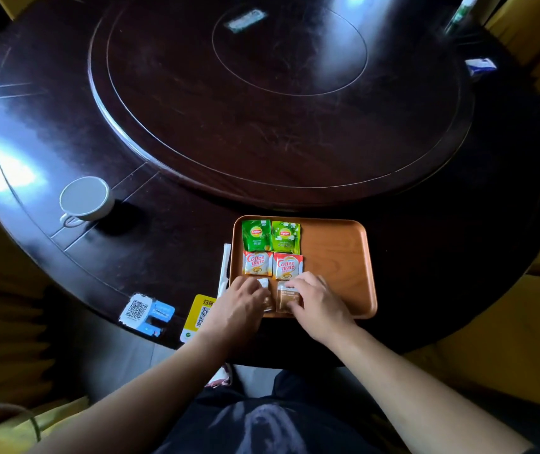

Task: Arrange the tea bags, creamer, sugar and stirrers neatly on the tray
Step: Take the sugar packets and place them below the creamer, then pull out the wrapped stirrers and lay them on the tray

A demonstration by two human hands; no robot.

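An orange wooden tray (337,257) lies at the table's near edge. Two green Lipton tea bags (257,235) (286,237) sit side by side at its far left. Right below them lie two Coffee-mate creamer packets (257,263) (287,265). Below those are two brown sugar packets. My left hand (242,301) rests its fingers on the left sugar packet (264,285). My right hand (319,298) presses its fingertips on the right sugar packet (286,299). White paper-wrapped stirrers (224,268) lie on the table just left of the tray.
A white cup (85,198) stands on the dark round table at the left. Two QR code cards (145,312) (200,314) lie near the front edge, left of my hands. A raised turntable (278,93) fills the table's middle. Small packets (480,65) lie far right.
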